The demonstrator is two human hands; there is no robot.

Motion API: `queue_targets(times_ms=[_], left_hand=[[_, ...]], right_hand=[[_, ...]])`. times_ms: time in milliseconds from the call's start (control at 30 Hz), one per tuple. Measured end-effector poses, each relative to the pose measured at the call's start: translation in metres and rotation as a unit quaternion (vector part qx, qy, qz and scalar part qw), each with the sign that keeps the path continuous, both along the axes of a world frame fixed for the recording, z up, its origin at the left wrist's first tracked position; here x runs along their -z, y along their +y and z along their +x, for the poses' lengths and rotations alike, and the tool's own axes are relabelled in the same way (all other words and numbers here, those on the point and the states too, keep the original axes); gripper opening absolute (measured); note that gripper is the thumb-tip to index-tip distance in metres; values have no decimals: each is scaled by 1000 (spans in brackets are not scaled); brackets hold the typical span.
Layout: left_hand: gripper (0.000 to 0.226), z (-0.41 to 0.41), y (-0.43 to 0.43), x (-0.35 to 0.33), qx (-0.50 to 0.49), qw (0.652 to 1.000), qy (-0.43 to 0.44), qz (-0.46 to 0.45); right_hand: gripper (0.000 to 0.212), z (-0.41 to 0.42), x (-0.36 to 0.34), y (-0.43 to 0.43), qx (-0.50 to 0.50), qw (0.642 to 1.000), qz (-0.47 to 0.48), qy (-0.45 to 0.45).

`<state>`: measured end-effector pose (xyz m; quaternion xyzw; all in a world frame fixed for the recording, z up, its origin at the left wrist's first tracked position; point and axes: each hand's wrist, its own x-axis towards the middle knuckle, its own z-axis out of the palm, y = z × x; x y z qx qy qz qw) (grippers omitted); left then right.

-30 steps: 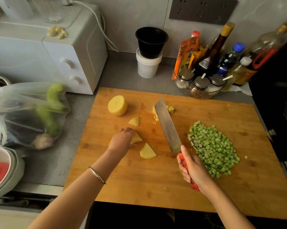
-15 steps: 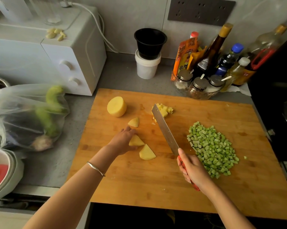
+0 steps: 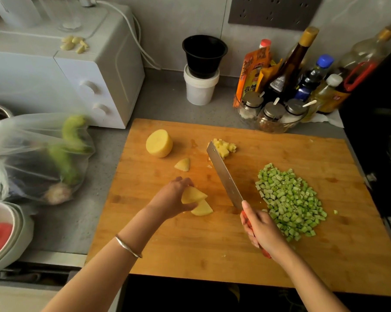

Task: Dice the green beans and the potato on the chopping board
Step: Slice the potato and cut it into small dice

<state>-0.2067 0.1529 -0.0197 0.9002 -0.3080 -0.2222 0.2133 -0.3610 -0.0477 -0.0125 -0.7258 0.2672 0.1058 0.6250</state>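
Grey bench (image 3: 163,104) is seen beneath a wooden chopping board (image 3: 190,255), which is laid along its near edge. At the board's 3 o'clock a heap of diced green beans (image 3: 289,199) is piled. At 11 o'clock a potato half (image 3: 159,143) is stood on its cut face, and at 12 o'clock a little mound of diced potato (image 3: 224,146) is gathered against the far end of the cleaver (image 3: 223,174) blade. The cleaver's red handle is clamped in the grip of the right hand (image 3: 260,228) at about 5 o'clock, the blade being pointed toward 11 o'clock.

Near the board's middle, a potato wedge (image 3: 193,194) is enclosed by the grip of the left hand (image 3: 170,200), its tip being overlapped with a second wedge (image 3: 202,209) just at its 5 o'clock. Whether the held wedge is lifted off the board cannot be told. A small wedge (image 3: 183,165) is left apart, between the hand and the potato half.

Beyond the board, a microwave (image 3: 66,82) is set at 10 o'clock, a plastic bag (image 3: 39,154) of vegetables at 9 o'clock, a black cup (image 3: 204,55) stacked on a white tub (image 3: 200,91) at 12 o'clock, and bottles (image 3: 286,70) with jars (image 3: 271,111) at 1 o'clock.
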Motion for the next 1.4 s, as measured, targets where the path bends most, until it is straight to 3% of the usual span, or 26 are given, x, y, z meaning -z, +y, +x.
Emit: queue_targets(times_ms=[167, 367, 733, 900, 1033, 1100, 1267, 1400], left_hand=[[59, -31, -34, 21, 97, 993, -68, 27], [54, -38, -32, 49, 79, 988, -129, 33], [56, 48, -2, 42, -53, 993, -103, 25], [56, 35, -8, 37, -22, 993, -119, -13], [60, -10, -30, 43, 42, 996, -35, -66], [58, -31, -38, 51, 49, 994, -46, -91], [63, -59, -36, 67, -80, 980, -80, -161], [50, -64, -33, 68, -128, 974, -61, -176]], right_hand=[[54, 0, 0, 1, 11, 1000, -2, 0], [52, -1, -2, -5, 26, 1000, 6, -8], [54, -1, -1, 3, 12, 1000, 13, -13], [53, -5, 0, 2, 8, 1000, 14, -1], [54, -18, 0, -5, 11, 1000, 7, 6], [54, -27, -1, -7, 16, 1000, 2, 15], [56, -47, 7, -2, 20, 998, -4, 55], [55, -49, 10, 9, 12, 997, -16, 70]])
